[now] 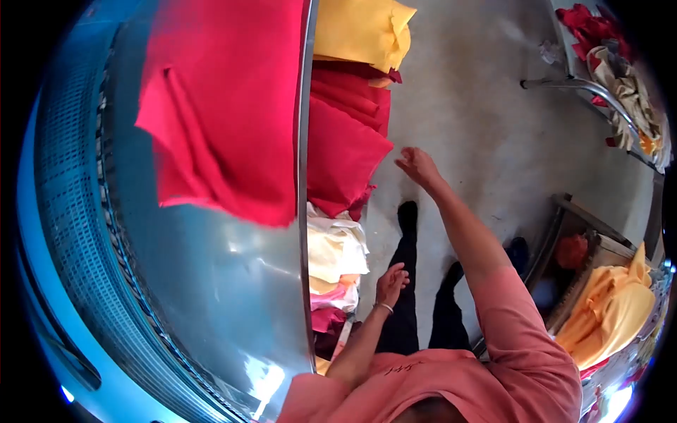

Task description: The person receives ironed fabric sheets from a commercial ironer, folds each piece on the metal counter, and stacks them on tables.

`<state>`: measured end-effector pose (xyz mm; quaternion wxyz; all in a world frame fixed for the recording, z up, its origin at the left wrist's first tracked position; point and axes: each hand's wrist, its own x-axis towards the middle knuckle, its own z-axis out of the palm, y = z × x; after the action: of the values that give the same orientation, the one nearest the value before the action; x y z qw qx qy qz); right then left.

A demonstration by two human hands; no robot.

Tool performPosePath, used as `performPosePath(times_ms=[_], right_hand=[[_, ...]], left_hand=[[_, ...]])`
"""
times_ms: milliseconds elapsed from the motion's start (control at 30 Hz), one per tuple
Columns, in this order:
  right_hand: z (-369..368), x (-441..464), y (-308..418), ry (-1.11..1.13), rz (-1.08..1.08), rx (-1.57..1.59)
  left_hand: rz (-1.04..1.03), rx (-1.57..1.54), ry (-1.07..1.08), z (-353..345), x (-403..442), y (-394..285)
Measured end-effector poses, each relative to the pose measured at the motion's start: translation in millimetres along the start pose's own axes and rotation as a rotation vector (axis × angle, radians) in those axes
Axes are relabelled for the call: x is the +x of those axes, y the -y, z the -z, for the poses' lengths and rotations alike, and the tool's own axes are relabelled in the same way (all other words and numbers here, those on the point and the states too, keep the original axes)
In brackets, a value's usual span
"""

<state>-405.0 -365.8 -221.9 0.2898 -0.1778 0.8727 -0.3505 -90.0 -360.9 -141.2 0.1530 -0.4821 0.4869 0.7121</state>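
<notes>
My left hand (391,285), with a bracelet at its wrist, hangs over my dark-trousered leg, fingers loosely bent and apart with nothing in them. Farther forward, my right hand (417,168) is held above the floor, its fingers and thumb apart and nothing between them. Closest to the right hand is a stack of red cloth (345,148) beside the metal table, a small gap away. A large red cloth piece (226,106) lies on the shiny metal table (233,282), its near end creased and folded over. White and cream cloths (335,247) are piled near my left hand.
Yellow cloth (360,32) lies beyond the red stack. A blue machine frame with mesh (67,169) runs along the left. At right are a wooden crate (592,247), an orange-yellow cloth bundle (606,303) and a metal-legged stand (585,84) with cloth scraps. Grey floor (479,106) lies between.
</notes>
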Motion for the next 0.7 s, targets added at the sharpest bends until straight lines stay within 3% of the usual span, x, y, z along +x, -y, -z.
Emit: performPosePath(times_ms=[67,167,267,367,400,433,500,533,567,600,667,700], right_hand=[[-34,34,4,-0.316,0.143,-0.068],[-79,66,8,-0.457,0.182,-0.187],[-92,73,20,-0.028,-0.018,0.059],[-116,58,22,0.337,-0.063,0.563],[-122,43,29,0.311,-0.025,0.634],[-129,16,41,0.286,0.013,0.707],[-44,-51,116,0.358,-0.183,0.887],[-17,-82,138,0.376,-0.397,0.969],[-34,-115,128,0.370,-0.454,1.261],[-26,-146,131,0.280,-0.408,1.252],[-3,-193,135,0.334,-0.542,1.372],[2,-212,130,0.310,-0.580,1.365]], left_hand=[[0.089,-0.078,-0.087,16,7,7],[0.144,-0.126,-0.110,26,15,3],[0.174,-0.259,-0.148,22,24,-24],[0.218,-0.491,-0.095,23,44,-41],[0.266,-0.645,-0.050,25,54,-50],[0.178,-0.816,0.066,23,53,-67],[0.030,-1.136,0.278,22,46,-102],[-0.031,-1.288,0.375,23,44,-116],[0.012,-1.391,0.080,24,39,-131],[-0.145,-1.277,0.138,25,30,-136],[-0.116,-1.042,-0.145,15,7,-120],[-0.086,-1.080,-0.201,9,-5,-109]])
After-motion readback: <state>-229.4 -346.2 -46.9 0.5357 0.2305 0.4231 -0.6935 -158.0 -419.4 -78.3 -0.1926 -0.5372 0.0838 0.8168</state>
